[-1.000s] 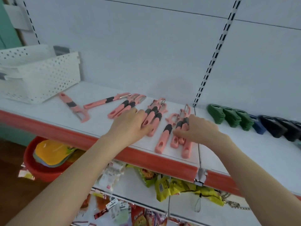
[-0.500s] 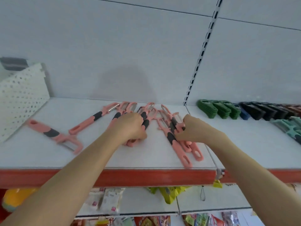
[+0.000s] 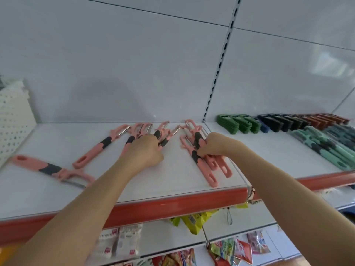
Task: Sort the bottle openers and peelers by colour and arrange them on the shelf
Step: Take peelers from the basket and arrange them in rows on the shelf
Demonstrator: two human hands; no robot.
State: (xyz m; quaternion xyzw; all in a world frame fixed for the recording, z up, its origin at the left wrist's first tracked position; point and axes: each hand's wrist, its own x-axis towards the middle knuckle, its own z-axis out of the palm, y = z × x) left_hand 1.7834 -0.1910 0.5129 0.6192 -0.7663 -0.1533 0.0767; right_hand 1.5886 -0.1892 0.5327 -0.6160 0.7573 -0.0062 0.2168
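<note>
While both hands are down among the pink peelers, the shelf (image 3: 169, 179) to the right carries sorted rows: openers (image 3: 236, 123) along the back in green, then dark, then brown, with teal peelers (image 3: 332, 152) in front. The right hand (image 3: 217, 144) clasps a bundle (image 3: 207, 174) of about 4 pink ones, fingers wrapped round the dark grips. Their long axis runs from the back wall to the front lip, blades toward the wall, handle ends poking out below the wrist. The left hand (image 3: 144, 152) lies knuckles-up on the middle peelers (image 3: 158, 134), fingers curled over their handles. A bare strip of shelf parts the 2 groups.

What counts next, I reckon, is the left side. 2 strays lie beyond the left hand. The near stray (image 3: 92, 153) is just beside it, slanting from front-left to back-right. The far stray (image 3: 50, 168) lies well apart, near the basket (image 3: 13, 120), turned the other way with its blade toward the front edge. Both are on the left hand's side, so that hand is the nearer. The far stray would need swinging round to match the bundle.
</note>
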